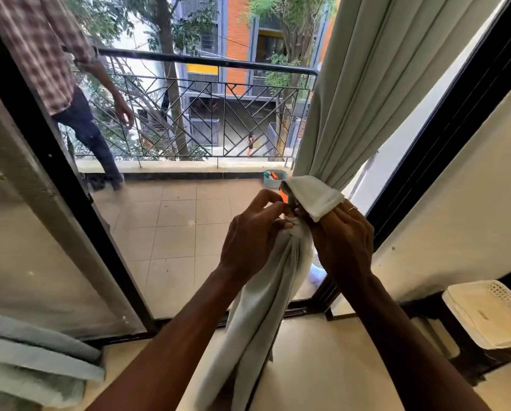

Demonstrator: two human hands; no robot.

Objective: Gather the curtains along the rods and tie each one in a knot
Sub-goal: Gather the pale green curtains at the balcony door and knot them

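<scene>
A pale grey-green curtain [364, 93] hangs from the top right, gathered into a bunch at the right side of the glass door. Its lower length [266, 315] drops from between my hands to the floor. A folded loop of the cloth [316, 194] lies over my right hand. My left hand [254, 232] pinches the bunched cloth at the knot point with curled fingers. My right hand [343, 241] grips the same bunch from the right, a ring on one finger. The curtain rod is out of view.
A black-framed glass door [55, 161] stands in front, a tiled balcony [171, 226] and black railing [206, 108] beyond. A person in a checked shirt [70, 84] stands on the balcony at left. A white perforated basket [491, 315] sits low right. Folded pale-blue cloth [31, 366] lies low left.
</scene>
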